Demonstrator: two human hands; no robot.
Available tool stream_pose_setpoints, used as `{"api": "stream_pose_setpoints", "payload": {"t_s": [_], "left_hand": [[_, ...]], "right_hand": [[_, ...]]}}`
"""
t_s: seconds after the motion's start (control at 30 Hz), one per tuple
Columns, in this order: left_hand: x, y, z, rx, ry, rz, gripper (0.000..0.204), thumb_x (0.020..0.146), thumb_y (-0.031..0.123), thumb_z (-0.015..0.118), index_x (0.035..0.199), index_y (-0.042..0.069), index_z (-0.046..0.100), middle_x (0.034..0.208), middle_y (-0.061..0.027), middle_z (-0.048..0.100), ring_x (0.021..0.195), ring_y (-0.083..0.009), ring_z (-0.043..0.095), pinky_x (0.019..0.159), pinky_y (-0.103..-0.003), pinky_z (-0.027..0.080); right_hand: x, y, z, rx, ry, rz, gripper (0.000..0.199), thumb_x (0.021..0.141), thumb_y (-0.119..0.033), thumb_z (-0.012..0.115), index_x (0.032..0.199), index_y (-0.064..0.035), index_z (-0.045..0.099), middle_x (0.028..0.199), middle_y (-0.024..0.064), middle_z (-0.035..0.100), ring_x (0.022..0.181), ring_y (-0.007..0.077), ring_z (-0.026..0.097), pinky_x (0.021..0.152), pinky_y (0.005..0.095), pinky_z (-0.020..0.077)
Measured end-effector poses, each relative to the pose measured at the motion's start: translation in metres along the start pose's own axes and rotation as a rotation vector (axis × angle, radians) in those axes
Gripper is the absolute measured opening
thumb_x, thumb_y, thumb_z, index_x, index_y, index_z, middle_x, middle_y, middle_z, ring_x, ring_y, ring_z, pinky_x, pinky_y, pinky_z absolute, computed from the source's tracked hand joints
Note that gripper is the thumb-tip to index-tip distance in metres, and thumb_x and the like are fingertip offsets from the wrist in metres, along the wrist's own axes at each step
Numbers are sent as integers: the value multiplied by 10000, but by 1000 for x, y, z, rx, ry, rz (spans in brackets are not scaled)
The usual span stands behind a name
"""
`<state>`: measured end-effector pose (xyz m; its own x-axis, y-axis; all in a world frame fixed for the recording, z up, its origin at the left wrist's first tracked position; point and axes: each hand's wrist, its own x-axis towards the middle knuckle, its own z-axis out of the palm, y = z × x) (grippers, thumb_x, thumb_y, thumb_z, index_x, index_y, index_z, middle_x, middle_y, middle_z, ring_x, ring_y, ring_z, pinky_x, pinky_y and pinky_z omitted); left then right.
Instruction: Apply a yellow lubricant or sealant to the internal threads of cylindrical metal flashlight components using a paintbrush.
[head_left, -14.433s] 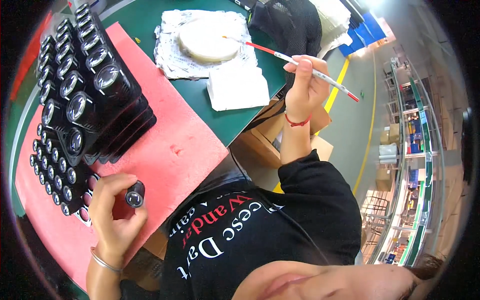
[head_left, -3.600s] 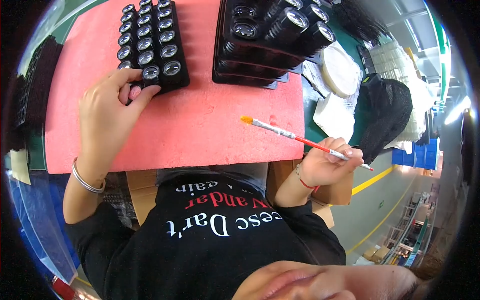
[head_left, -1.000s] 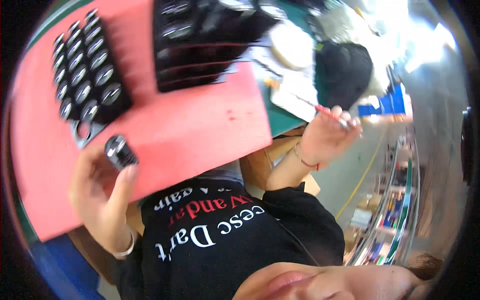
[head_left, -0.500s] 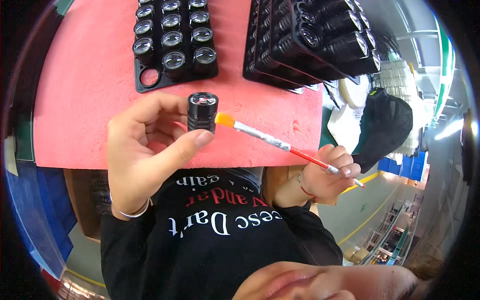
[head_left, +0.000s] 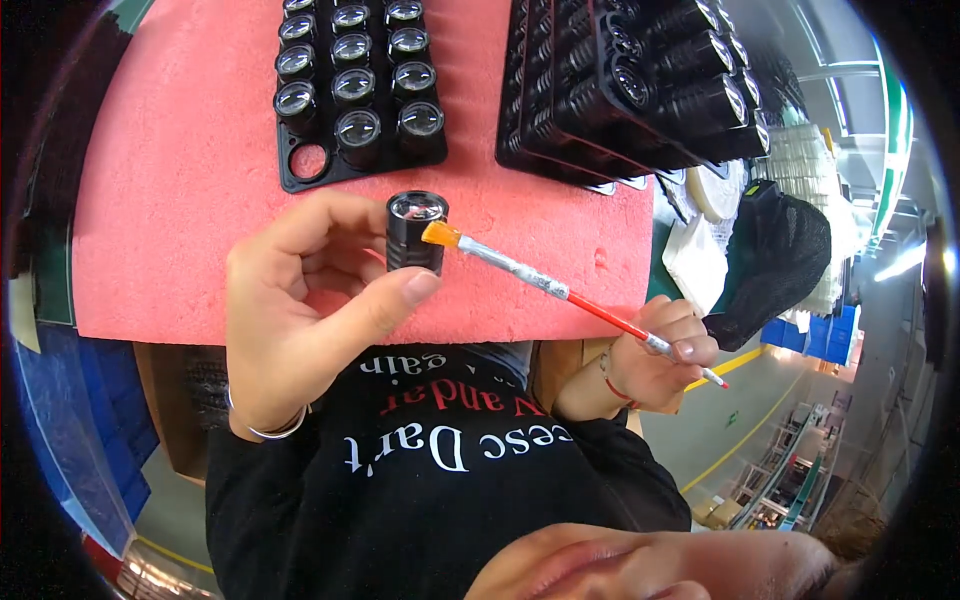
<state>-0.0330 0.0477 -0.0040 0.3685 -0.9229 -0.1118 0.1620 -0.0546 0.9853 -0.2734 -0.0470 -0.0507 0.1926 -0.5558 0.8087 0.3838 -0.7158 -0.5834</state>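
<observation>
above the pink foam mat (head_left: 190,215), gripped a black cylinder (head_left: 410,243) upright, with clear lens on top, between thumb and fingers of the left hand (head_left: 290,305); with the right hand (head_left: 665,358), closed around the handle of a brush (head_left: 515,268), pointed the orange bristles (head_left: 440,234) at the cylinder, just below the rim. could not tell whether touching or only very near. seemed best to hold the cylinder steady, with fingertips low and away from the lens, to press lightly, and to turn the cylinder little by little. probably risked smearing the lens by pressing too hard.

on the mat, showed a black tray (head_left: 333,175) with rows of similar cylinders and one bare hole at the near corner; to the right, stacked trays (head_left: 560,165). on the green table (head_left: 662,238), included a white pad (head_left: 697,268) and a black mesh bag (head_left: 798,240). farther off, extended to a grey floor (head_left: 735,440) with yellow lines, a blue bin (head_left: 830,328) and blurred shelves (head_left: 780,480).
</observation>
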Motion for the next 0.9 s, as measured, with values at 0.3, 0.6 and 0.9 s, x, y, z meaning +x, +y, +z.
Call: {"api": "stream_pose_setpoints", "payload": {"t_s": [0.3,0.6,0.9], "left_hand": [[0,0,2,15,-6,32,261,694,32,656,918,-48,548,806,-63,594,671,-68,555,586,-173,449],[-2,-2,-1,21,-58,62,283,723,24,618,982,-54,536,835,-61,599,723,-79,563,634,-187,455],[-3,-2,-3,-48,-72,57,294,733,-1,586,1015,-51,519,852,-64,594,765,-104,574,697,-222,455]], "right_hand": [[0,0,3,-44,112,-5,274,856,-269,465,729,-26,471,562,61,450,474,154,410,398,244,293],[0,-1,3,-65,124,19,278,851,-270,474,718,-26,477,564,63,455,472,154,409,404,247,301],[-2,2,3,-95,204,9,267,859,-271,453,741,-32,462,547,59,432,459,147,393,405,245,286]]}}
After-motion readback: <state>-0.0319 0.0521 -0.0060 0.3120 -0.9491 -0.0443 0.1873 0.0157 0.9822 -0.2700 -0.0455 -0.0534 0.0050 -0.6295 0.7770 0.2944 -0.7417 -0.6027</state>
